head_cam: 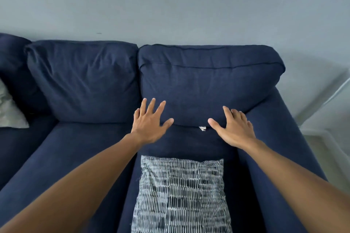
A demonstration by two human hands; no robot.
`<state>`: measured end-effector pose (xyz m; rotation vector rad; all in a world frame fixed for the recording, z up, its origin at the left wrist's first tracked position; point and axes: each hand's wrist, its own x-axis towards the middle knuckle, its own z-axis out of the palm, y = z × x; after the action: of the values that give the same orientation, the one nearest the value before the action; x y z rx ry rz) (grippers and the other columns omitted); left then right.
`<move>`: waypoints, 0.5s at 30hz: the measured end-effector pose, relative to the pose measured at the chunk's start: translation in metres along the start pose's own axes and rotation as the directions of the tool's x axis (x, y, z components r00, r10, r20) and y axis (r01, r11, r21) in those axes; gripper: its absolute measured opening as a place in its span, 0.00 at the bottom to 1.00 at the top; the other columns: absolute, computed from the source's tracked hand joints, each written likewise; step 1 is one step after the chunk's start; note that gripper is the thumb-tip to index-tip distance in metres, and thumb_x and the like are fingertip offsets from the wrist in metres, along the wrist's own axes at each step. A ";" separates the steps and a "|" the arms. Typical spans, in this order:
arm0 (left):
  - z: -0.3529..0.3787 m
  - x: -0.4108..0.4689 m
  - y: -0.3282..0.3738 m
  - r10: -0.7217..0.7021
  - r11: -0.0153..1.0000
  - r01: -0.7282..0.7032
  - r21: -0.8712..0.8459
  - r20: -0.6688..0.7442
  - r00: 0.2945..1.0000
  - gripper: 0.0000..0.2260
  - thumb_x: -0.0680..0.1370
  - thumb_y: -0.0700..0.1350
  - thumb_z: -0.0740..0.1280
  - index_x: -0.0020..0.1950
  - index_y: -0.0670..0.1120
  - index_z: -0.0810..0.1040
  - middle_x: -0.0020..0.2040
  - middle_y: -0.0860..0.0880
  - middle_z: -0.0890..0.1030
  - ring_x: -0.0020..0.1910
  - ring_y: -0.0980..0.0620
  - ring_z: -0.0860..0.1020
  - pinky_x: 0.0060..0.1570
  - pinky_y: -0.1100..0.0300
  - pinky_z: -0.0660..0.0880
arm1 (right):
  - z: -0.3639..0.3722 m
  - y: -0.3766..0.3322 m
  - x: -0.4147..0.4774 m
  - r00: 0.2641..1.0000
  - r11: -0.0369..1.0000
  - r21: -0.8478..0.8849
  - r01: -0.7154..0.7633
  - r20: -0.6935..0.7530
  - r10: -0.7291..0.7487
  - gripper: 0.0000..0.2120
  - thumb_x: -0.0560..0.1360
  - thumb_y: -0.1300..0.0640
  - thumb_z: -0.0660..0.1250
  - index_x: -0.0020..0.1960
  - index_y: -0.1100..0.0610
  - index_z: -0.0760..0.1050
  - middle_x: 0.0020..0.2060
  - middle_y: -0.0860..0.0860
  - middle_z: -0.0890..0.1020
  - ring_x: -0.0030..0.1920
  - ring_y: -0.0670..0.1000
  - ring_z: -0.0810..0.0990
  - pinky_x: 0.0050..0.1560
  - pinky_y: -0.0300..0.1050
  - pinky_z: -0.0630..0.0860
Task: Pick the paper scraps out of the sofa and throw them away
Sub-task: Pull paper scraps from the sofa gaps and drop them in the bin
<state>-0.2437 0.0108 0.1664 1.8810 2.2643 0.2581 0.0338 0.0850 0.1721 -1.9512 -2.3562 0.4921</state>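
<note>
A small white paper scrap (202, 128) pokes out of the gap between the right back cushion (208, 81) and the seat of the dark blue sofa (75, 147). My left hand (149, 122) lies flat with fingers spread on the lower left edge of that back cushion, to the left of the scrap. My right hand (234, 128) rests open on the cushion's lower right edge, its thumb close to the scrap without touching it. Neither hand holds anything.
A black-and-white patterned pillow (181, 193) lies on the seat in front of me. A grey pillow (9, 111) sits at the far left. The sofa's right armrest (287, 138) borders a white shelf or table (329, 119). A grey wall stands behind.
</note>
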 end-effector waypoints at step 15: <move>0.068 0.017 -0.003 -0.040 0.999 0.041 -0.025 0.070 0.997 0.33 0.79 0.67 0.53 0.80 0.56 0.49 0.82 0.47 0.48 0.79 0.44 0.39 0.75 0.42 0.48 | 0.063 0.027 0.032 0.995 1.000 -0.020 0.008 0.098 -0.006 0.42 0.73 0.26 0.48 0.79 0.49 0.50 0.76 0.53 0.62 0.77 0.57 0.55 0.73 0.61 0.58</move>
<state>-0.2327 0.0280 0.0990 1.8005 2.2398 0.2121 0.0385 0.1064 0.0996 -1.9706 -2.4346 0.5789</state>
